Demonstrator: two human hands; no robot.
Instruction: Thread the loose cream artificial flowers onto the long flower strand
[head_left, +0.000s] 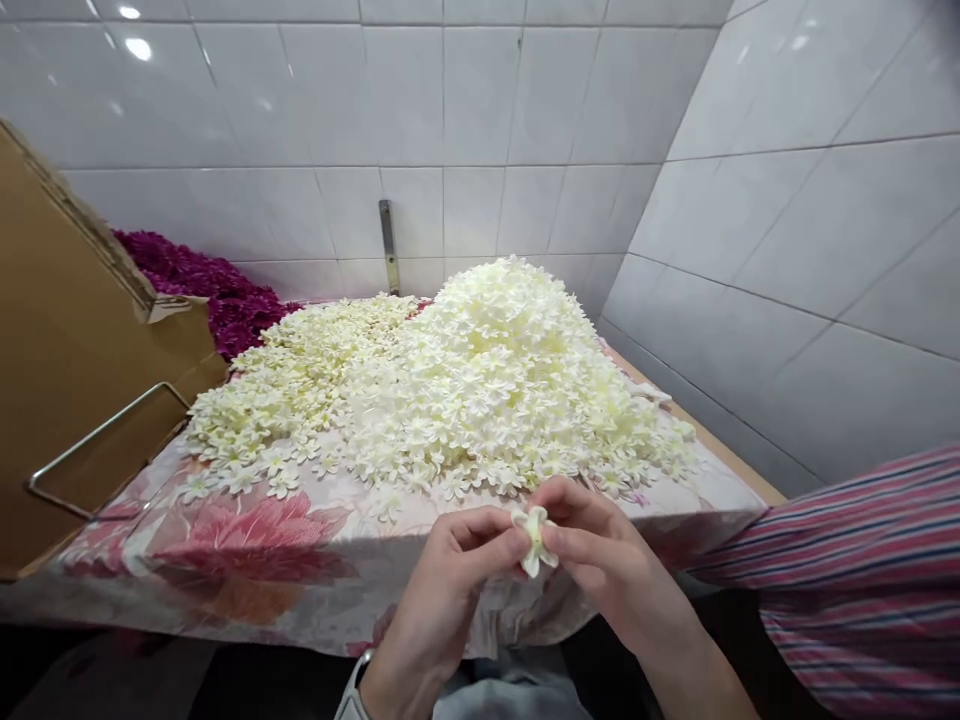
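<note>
Between the fingertips of both hands is a small white artificial-looking flower (535, 541), its petals spread towards me. My left hand (457, 560) pinches the flower from the left, thumb against forefinger. From the other side my right hand (607, 550) grips it with thumb and fingers. Both hands are just off the table's front edge. Behind them rises a large heap of loose white flowers (502, 370), and a lower, yellower spread of flowers (300, 370) joins it on the left.
A floral tablecloth (247, 535) covers the table. At left stands a cardboard box (67, 350) with a bent metal wire frame (105, 435) beside it. Purple flowers (240, 300) lie behind. White tiled walls (480, 110) enclose the back and right; striped cloth (862, 570) hangs at right.
</note>
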